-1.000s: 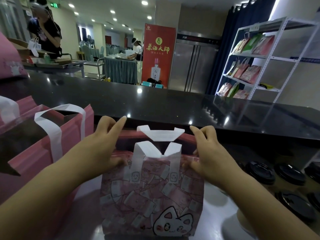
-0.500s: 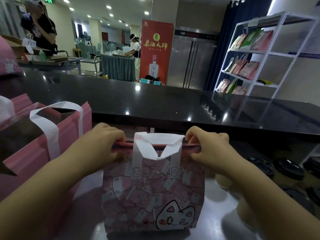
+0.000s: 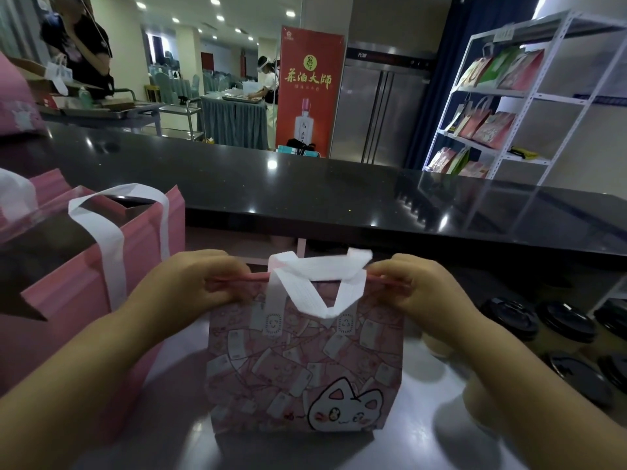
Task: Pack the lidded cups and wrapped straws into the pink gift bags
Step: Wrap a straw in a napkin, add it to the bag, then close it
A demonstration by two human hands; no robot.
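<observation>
A pink gift bag [image 3: 305, 364] with a white cat drawing and white handles stands upright on the steel table in front of me. Its top edge is pressed flat. My left hand [image 3: 193, 283] pinches the top rim at the left corner and my right hand [image 3: 424, 286] pinches it at the right corner. What is inside the bag is hidden. Several cups with black lids [image 3: 512, 317] stand to the right of the bag, past my right forearm. No wrapped straws show.
A larger pink bag [image 3: 101, 279] with white handles stands open at my left, close to my left arm. A black counter [image 3: 339, 195] runs across behind the table. A white shelf rack [image 3: 529, 96] with bags stands at the back right. People work far behind.
My fingers went from spread along the bag's open top to curled tight on its rim. The bag's mouth has been pressed flat and the handles now lie together.
</observation>
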